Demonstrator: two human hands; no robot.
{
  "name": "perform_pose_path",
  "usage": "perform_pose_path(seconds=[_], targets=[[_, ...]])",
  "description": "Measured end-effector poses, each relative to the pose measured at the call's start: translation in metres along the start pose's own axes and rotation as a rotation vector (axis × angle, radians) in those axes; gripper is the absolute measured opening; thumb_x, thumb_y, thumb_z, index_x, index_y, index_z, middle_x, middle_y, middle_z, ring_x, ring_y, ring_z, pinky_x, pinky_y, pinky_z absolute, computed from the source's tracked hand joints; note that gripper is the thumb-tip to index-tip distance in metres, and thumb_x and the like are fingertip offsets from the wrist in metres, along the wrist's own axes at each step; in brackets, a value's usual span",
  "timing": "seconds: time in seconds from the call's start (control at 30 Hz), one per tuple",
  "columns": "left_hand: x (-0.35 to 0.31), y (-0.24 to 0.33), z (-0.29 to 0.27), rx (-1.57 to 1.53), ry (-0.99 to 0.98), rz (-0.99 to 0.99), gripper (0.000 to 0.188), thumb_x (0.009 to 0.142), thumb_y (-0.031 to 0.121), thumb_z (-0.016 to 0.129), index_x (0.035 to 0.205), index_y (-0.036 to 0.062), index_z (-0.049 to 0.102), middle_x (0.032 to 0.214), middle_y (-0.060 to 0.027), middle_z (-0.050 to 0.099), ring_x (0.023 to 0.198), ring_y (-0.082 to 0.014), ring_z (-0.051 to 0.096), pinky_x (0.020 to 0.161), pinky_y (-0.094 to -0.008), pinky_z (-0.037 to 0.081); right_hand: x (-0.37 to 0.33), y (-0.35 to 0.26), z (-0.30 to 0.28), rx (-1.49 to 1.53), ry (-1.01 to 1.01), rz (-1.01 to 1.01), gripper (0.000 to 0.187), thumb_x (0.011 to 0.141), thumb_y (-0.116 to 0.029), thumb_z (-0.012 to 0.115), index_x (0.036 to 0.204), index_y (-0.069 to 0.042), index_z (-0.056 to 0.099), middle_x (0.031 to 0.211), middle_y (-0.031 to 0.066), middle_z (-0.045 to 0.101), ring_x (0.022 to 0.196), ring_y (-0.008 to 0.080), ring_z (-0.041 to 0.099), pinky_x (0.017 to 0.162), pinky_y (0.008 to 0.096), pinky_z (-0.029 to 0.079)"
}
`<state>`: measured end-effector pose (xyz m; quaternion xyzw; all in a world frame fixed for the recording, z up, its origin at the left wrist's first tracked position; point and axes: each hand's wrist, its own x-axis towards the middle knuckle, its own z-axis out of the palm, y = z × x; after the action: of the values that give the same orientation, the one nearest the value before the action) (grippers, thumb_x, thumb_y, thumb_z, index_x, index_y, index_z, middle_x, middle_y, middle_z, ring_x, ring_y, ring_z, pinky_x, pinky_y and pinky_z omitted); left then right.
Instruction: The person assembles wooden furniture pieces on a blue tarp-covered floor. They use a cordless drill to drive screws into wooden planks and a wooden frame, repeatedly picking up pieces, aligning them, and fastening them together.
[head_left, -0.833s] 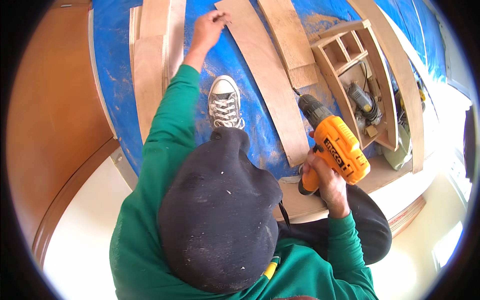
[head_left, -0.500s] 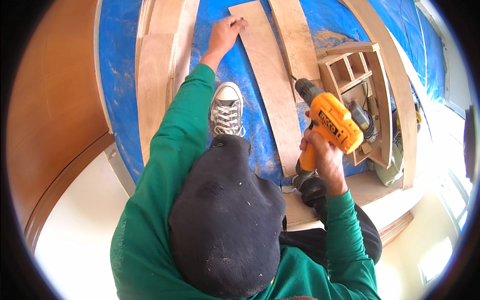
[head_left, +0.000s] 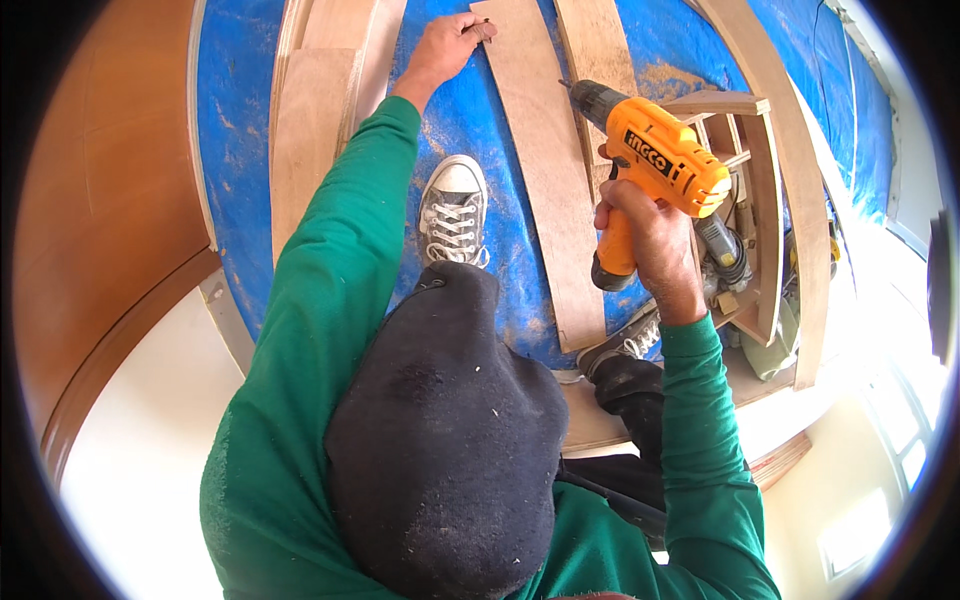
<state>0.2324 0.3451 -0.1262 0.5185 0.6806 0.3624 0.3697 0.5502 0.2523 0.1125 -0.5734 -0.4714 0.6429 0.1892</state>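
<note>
My right hand (head_left: 655, 225) is wrapped round the grip of an orange cordless drill (head_left: 672, 160). The drill is raised above the boards, its black chuck and thin bit pointing up and left, with the bit apart from any wood. My left hand (head_left: 440, 50) reaches far forward, thumb and fingers pinched together at the far left edge of a long thin wooden board (head_left: 540, 170). Something small and dark shows at those fingertips, too small to name. The board slants over a blue sheet, from my left hand down to near my right shoe.
Stacked wooden boards (head_left: 318, 130) lie on the left. Beyond the long board is a second plank (head_left: 597, 50) dusted with sawdust. A wooden frame (head_left: 765, 220) with compartments stands on the right, a corded power tool (head_left: 722, 245) in it. My shoe (head_left: 453, 205) rests on the blue sheet (head_left: 515, 290).
The drill in my right hand has moved up and slightly left, toward the far end of the board. My left hand has shifted slightly and stays pinched at the board's edge.
</note>
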Motion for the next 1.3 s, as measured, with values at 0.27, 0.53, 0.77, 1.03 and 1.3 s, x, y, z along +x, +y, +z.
perform_pose_path(seconds=[0.27,0.53,0.77,1.03,1.3], targets=[[-0.003,0.001,0.002,-0.008,0.052,0.047,0.038,0.105,0.044,0.072,0.109,0.0064,0.080,0.078,-0.0013,0.066,0.073,-0.0117,0.059,0.070,-0.0327,0.050,-0.001,0.006,0.007,0.022,-0.012,0.057,0.038,0.090,-0.010,0.068,0.127,0.001,0.067,0.077,0.0035,0.065,0.065,0.0147,0.066,0.061,0.0314,0.054],[-0.010,-0.002,0.010,0.048,0.148,0.059,0.039,0.101,0.046,0.076,0.110,0.0088,0.083,0.090,-0.0084,0.078,0.076,-0.0234,0.067,0.073,-0.0376,0.054,0.010,0.004,0.011,-0.072,-0.068,0.000,0.029,0.092,-0.012,0.068,0.119,0.000,0.066,0.080,0.0049,0.067,0.066,0.0155,0.067,0.062,0.0315,0.055],[-0.023,-0.007,0.017,0.015,0.266,0.252,0.032,0.098,0.042,0.079,0.111,0.0130,0.085,0.105,-0.0123,0.082,0.090,-0.0326,0.077,0.078,-0.0409,0.060,0.070,-0.032,0.017,-0.510,-0.111,-0.194,0.034,0.095,-0.020,0.070,0.120,0.003,0.069,0.087,0.0078,0.072,0.073,0.0187,0.073,0.068,0.0337,0.060],[-0.027,-0.005,0.017,0.131,0.276,0.275,0.028,0.099,0.040,0.078,0.111,0.0150,0.084,0.105,-0.0105,0.081,0.093,-0.0351,0.076,0.079,-0.0414,0.060,0.132,-0.043,0.042,-0.514,-0.145,-0.265,0.031,0.098,-0.022,0.070,0.119,0.000,0.069,0.084,0.0065,0.072,0.067,0.0131,0.070,0.064,0.0302,0.060],[-0.023,-0.009,0.016,0.163,0.270,0.283,0.030,0.099,0.040,0.078,0.112,0.0133,0.084,0.106,-0.0109,0.081,0.094,-0.0347,0.077,0.080,-0.0420,0.061,0.143,-0.042,0.046,-0.469,-0.163,-0.209,0.029,0.099,-0.021,0.069,0.118,0.000,0.068,0.083,0.0055,0.070,0.064,0.0130,0.068,0.062,0.0305,0.058]])
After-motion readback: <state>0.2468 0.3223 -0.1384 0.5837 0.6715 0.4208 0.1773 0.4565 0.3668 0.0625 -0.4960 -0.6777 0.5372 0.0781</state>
